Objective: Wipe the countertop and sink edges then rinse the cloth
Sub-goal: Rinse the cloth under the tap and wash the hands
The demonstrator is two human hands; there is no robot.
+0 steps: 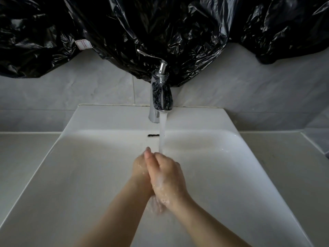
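2 wet, sudsy grips meet palm to palm. L grip (140,168) has fingers straight, nothing seen in it. R grip (167,177) has fingers bent over it; can't tell how tight. Water stream (162,132) hits R grip's fingers, from chrome faucet (161,97) beyond. White sink (110,114) lies under & around both, pale tabletop (21,154) either side. Cloth not in view. Behind faucet: grey tile wall (71,90), crinkled black plastic (178,32) above.
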